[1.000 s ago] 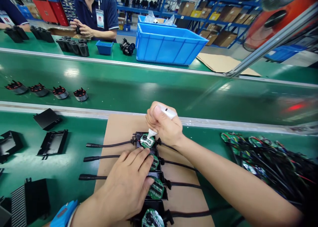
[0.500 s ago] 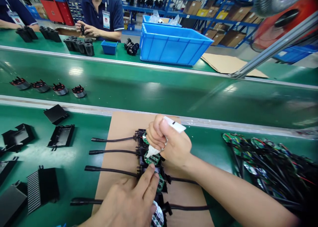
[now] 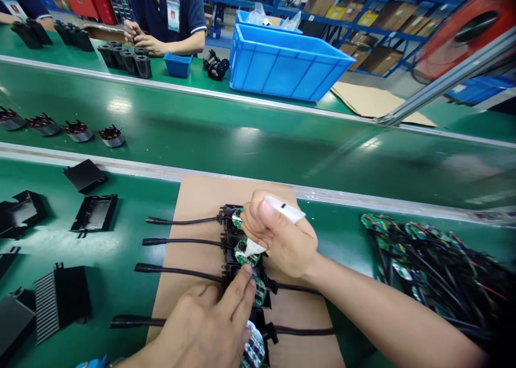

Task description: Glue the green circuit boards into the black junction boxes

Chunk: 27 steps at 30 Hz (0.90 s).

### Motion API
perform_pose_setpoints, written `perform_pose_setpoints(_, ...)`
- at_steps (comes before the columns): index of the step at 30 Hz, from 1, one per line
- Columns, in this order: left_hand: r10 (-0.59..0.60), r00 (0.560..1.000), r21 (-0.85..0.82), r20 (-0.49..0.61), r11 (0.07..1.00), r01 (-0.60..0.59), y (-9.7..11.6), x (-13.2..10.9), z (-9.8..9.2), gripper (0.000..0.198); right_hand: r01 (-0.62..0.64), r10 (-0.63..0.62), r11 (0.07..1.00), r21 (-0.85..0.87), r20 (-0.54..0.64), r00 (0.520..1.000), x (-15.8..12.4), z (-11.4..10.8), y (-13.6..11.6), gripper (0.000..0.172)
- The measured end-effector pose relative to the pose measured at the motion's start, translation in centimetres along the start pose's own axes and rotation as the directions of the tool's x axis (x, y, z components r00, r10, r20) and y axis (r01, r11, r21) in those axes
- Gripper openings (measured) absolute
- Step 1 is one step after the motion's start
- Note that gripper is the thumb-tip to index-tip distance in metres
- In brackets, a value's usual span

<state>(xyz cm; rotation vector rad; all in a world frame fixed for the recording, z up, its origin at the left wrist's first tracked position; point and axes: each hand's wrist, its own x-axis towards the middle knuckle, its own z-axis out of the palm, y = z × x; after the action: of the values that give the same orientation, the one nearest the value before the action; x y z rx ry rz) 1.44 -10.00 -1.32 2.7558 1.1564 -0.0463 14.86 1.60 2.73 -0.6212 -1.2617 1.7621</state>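
My right hand (image 3: 284, 239) is closed round a white squeeze tube (image 3: 289, 210), its nozzle pointing down at a round green circuit board (image 3: 253, 260). That board sits in one of several black plastic housings (image 3: 231, 256) lined up in a column, with black cables (image 3: 181, 242) running out to the sides. My left hand (image 3: 205, 319) lies with fingers stretched out, fingertips by the board under the nozzle and over the neighbouring board (image 3: 260, 293). A bigger pale-lit board (image 3: 255, 346) is partly hidden by that hand. My right fist covers part of the farthest board (image 3: 237, 218).
Brown cardboard (image 3: 197, 196) lies beneath the housings. At right is a heap of wired circuit boards (image 3: 419, 271); at left, black plastic cases (image 3: 94, 213). Motor stators (image 3: 78, 131) stand on the middle strip. Beyond are a blue crate (image 3: 288, 62) and a co-worker (image 3: 165, 19).
The camera view has shifted slightly, moving the background up and the left-side parts leftward. The tube stays over the same board, my left hand on the column; the nozzle tip has moved slightly across the board.
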Motion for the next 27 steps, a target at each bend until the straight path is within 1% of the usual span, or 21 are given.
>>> perform_pose_setpoints(3,-0.005,1.000,0.010,-0.003,1.000,0.005,-0.1,0.1,-0.1,0.056,0.015,-0.015,1.000,-0.013,0.002,1.000,-0.6,-0.3,-0.1,0.041)
perform_pose_setpoints(8,-0.018,0.999,0.020,-0.047,1.000,0.019,-0.1,0.0,-0.2,0.055,0.066,-0.067,0.996,-0.058,-0.007,0.998,-1.3,-0.7,-0.5,0.037)
perform_pose_setpoints(11,-0.017,0.998,0.028,-0.065,0.999,0.018,0.0,-0.1,-0.1,0.054,0.065,-0.068,0.995,-0.072,-0.031,0.997,-1.1,-0.9,-1.0,0.038)
perform_pose_setpoints(14,-0.015,0.997,0.032,-0.081,0.999,0.018,0.0,-0.2,0.1,0.054,0.061,-0.064,0.995,-0.075,-0.029,0.998,-0.6,-1.0,-1.3,0.040)
perform_pose_setpoints(17,-0.011,0.996,0.027,-0.088,1.000,0.013,0.0,-0.3,0.4,0.055,0.083,-0.086,0.994,-0.078,-0.029,0.996,-0.2,-0.9,-1.1,0.040)
perform_pose_setpoints(21,-0.005,0.997,0.029,-0.082,1.000,0.008,0.1,-0.4,0.4,0.054,0.134,-0.137,0.985,-0.104,-0.020,0.990,0.1,-1.0,-0.1,0.039)
perform_pose_setpoints(24,-0.006,0.997,0.036,-0.078,0.999,0.009,0.0,-0.2,0.1,0.054,0.158,-0.162,0.976,-0.151,-0.014,0.987,0.3,-1.3,0.5,0.039)
perform_pose_setpoints(27,-0.006,0.996,0.048,-0.089,0.999,0.010,-0.1,0.0,-0.4,0.053,0.168,-0.174,0.965,-0.202,-0.010,0.985,0.2,-1.5,0.3,0.038)
